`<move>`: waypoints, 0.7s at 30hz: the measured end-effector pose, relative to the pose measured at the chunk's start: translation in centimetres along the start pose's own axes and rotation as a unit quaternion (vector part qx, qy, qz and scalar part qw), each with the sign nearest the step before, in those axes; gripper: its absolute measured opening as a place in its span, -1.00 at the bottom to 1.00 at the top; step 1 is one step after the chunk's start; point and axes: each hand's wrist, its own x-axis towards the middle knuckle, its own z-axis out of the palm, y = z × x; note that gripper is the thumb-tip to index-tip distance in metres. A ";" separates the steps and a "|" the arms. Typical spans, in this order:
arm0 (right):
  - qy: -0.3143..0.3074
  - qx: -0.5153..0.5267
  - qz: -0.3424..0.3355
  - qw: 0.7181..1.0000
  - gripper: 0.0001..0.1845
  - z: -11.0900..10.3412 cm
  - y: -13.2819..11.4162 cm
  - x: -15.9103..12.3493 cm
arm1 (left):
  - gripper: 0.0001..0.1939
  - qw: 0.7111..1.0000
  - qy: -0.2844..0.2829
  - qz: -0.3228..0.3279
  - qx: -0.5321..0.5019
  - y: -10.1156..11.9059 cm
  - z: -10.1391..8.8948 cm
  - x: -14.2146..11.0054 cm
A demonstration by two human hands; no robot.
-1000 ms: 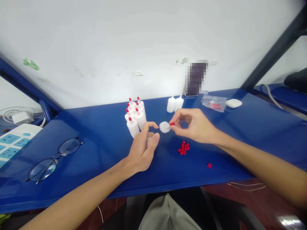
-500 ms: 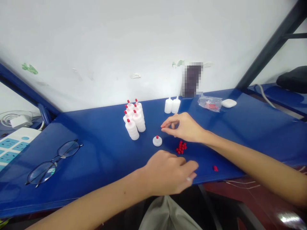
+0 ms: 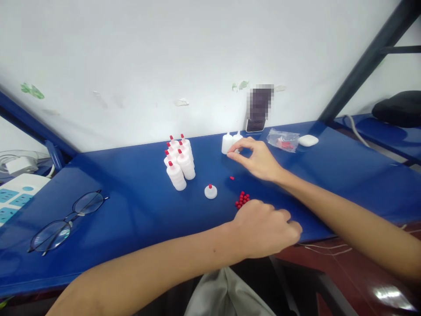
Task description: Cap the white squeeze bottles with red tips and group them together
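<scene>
My right hand (image 3: 256, 158) reaches low in front of two white squeeze bottles (image 3: 226, 143) with bare nozzles, partly covering the right one. Its thumb and forefinger curve together at the tips, and I cannot see anything between them. A single red cap (image 3: 232, 178) lies below that hand. My left hand (image 3: 268, 230) is closed near the front edge, its fingers turned down and hidden. Right behind it sits a small pile of red caps (image 3: 242, 199). Farther left is a white round lid (image 3: 211, 192) with a red-capped tip.
Several white bottles with red caps (image 3: 179, 162) stand grouped left of centre. Eyeglasses (image 3: 67, 221) and a power strip (image 3: 19, 195) are on the left. At the back are a phone (image 3: 255, 125), a plastic bag (image 3: 283, 140) and a white oval case (image 3: 308, 140).
My right hand has moved up toward the two bare bottles, and a red cap now shows below it. My left hand has shifted right, over the place where a separate red cap lay.
</scene>
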 end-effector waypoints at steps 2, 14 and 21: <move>0.015 0.012 -0.007 1.000 -0.88 -0.2 -0.2 0.0 | -0.76 0.999 0.044 0.020 0.014 -0.5 -0.2 -1.2; -0.192 0.211 -0.022 0.958 -0.90 0.9 -5.0 -2.5 | -0.89 0.918 0.194 -0.236 -0.252 -5.7 -3.0 -10.2; -0.191 0.154 -0.090 0.965 -0.83 1.3 -6.0 -3.5 | -0.94 0.897 0.158 -0.243 -0.332 -5.9 -3.1 -9.6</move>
